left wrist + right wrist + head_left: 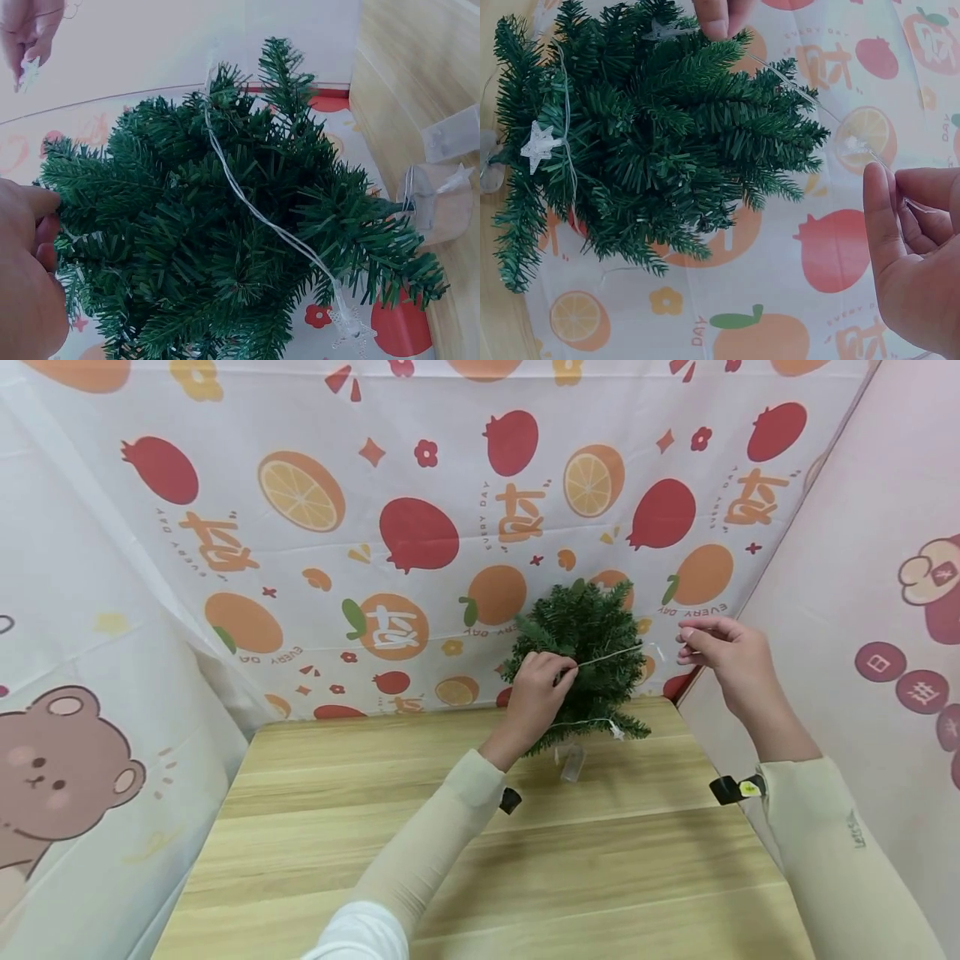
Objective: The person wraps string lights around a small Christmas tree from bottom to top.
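Note:
A small green artificial Christmas tree (581, 639) stands at the back of the table, with a star-shaped light string wound on it. My left hand (536, 689) is at the tree's left side and pinches the light string (611, 656) between thumb and finger. To the right of the tree, my right hand (727, 664) pinches the same thin wire, which runs between the two hands across the foliage. A clear star light (853, 144) hangs on the wire beside the right fingertips. Lower on the branches sits another star light (351, 330).
A clear plastic box (572, 763) lies on the wooden table (360, 827) by the tree's base. Behind the tree hangs a fruit-printed cloth (330, 568). A pale curtain with a printed bear (67, 768) closes the left side.

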A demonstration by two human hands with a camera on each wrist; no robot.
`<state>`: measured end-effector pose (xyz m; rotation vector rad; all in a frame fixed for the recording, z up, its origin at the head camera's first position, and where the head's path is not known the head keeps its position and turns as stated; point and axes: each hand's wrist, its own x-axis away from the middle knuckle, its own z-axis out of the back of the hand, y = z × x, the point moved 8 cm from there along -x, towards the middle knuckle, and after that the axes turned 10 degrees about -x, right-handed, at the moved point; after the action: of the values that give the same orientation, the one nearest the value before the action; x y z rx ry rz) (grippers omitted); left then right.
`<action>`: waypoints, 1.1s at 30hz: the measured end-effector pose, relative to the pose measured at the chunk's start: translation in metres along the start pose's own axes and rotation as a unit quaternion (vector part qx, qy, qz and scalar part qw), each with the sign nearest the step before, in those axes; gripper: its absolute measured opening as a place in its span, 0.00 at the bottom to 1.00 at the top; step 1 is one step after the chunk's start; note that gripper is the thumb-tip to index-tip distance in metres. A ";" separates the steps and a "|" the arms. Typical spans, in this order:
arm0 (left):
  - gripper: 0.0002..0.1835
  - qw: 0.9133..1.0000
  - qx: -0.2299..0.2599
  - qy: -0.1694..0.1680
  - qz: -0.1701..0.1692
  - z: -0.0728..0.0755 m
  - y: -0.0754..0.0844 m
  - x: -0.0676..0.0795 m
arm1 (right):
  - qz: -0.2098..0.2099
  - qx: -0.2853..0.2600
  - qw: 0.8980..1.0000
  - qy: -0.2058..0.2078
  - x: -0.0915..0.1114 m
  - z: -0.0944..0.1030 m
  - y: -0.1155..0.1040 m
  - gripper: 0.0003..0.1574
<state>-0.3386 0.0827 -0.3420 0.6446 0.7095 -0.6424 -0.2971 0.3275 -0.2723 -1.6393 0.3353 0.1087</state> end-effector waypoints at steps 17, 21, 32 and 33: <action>0.08 0.999 0.004 -0.017 0.028 -0.001 -0.004 0.000 | -0.008 -0.043 0.999 0.025 -0.022 0.006 0.008 0.05; 0.08 0.999 0.003 -0.020 0.032 -0.002 -0.004 0.001 | -0.018 -0.051 0.998 0.041 -0.031 0.013 0.025 0.07; 0.08 0.999 0.011 -0.021 0.037 -0.004 -0.002 0.003 | -0.079 -0.050 0.993 0.069 -0.049 0.020 0.074 0.10; 0.08 0.999 0.010 -0.022 0.038 -0.004 -0.003 0.004 | -0.084 -0.046 0.993 0.071 -0.051 0.020 0.077 0.10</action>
<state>-0.3397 0.0830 -0.3483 0.6708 0.6365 -0.5930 -0.3645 0.3497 -0.3346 -1.7649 0.3024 -0.1208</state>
